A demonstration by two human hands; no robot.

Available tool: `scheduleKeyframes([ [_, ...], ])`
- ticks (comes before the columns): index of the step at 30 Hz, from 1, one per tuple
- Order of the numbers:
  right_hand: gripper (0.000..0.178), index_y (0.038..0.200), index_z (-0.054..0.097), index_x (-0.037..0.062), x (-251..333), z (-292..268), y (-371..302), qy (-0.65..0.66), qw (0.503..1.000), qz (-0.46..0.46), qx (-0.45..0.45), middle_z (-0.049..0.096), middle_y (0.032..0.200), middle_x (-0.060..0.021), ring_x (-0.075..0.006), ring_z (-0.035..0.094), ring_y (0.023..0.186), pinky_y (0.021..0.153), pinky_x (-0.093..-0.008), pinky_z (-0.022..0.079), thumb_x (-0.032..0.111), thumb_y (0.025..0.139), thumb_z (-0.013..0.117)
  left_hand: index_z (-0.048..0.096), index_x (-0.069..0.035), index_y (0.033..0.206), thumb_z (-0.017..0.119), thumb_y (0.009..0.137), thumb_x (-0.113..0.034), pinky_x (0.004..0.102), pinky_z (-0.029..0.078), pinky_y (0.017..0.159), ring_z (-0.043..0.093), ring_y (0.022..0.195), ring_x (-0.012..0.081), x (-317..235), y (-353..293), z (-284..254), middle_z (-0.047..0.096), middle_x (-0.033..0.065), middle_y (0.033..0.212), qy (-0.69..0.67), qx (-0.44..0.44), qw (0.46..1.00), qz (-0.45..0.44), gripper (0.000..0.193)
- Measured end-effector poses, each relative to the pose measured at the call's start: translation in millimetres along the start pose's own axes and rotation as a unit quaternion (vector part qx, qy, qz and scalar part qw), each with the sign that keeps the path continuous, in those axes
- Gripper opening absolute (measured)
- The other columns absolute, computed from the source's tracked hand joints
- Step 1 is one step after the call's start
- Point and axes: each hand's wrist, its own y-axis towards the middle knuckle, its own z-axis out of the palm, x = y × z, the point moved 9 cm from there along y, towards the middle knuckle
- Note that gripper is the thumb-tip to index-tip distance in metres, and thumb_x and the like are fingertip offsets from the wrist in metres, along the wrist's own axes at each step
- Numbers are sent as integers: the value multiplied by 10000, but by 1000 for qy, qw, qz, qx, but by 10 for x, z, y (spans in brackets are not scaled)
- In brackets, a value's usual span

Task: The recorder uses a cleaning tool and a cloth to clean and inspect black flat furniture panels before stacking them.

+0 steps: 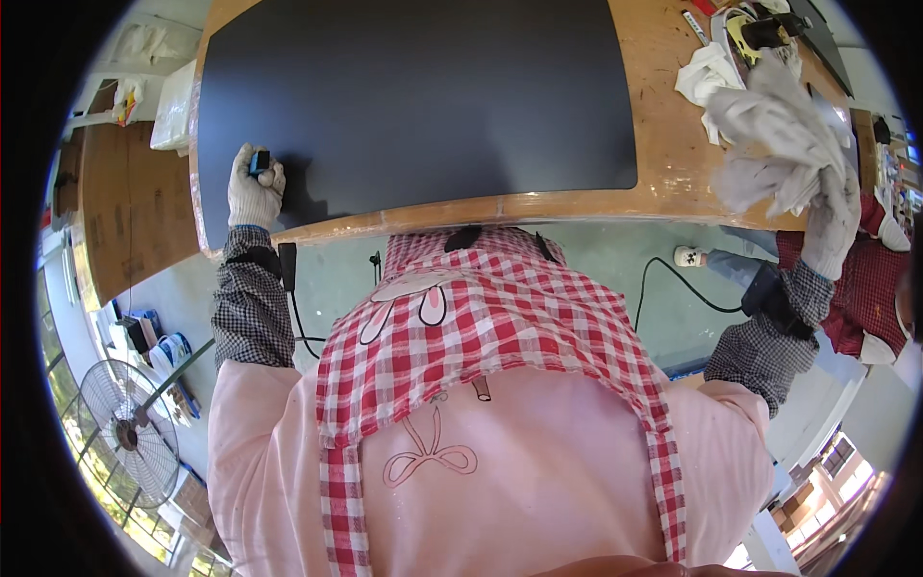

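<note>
A large flat black panel [413, 106] with rounded corners lies on the wooden-coloured table [663, 183]. Over its near left corner, my left hand [255, 195], in a white knit glove, is closed around a small dark block with a blue side [260, 163]. The exact kind of block I cannot make out. At the right, past the panel's edge, my gloved right hand [833, 226] grips a crumpled whitish-grey cloth [784, 139]. The cloth hangs loosely and hides part of my fingers.
At the far right of the table are a white rag [710, 79], a marker [694, 27] and a yellow-and-black item [755, 34]. A standing fan [128, 435] is at the left. Another person in a red checked garment [865, 279] is close on the right.
</note>
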Motion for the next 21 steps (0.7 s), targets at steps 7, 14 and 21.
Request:
scheduleKeyframes([
  [7, 359, 1143, 681, -11, 427, 1850, -850, -321, 821, -197, 430, 656, 1087, -133, -303, 593, 1083, 956, -401, 453, 185, 843, 660, 558, -53, 881, 580, 1022, -289, 273, 496, 496, 457, 441, 153, -76, -89, -90, 486, 51, 603, -21, -22, 999, 23, 275],
  [14, 585, 1291, 576, 105, -535, 3111, -1648, -427, 599, -456, 501, 550, 1289, -158, -360, 522, 1246, 1154, -510, 340, 354, 779, 712, 574, -69, 893, 654, 977, -267, 353, 578, 639, 437, 415, 129, 117, -317, -199, 540, 51, 692, -113, -66, 991, 2, 230],
  [21, 551, 1446, 461, 144, -1583, 3398, -1843, -432, 376, -491, 656, 444, 1501, -165, -341, 352, 1470, 1276, -471, 179, 321, 934, 560, 584, -65, 915, 572, 1019, -279, 307, 433, 511, 418, 417, 129, 213, -887, -779, 509, 40, 628, -202, -80, 971, 99, 238],
])
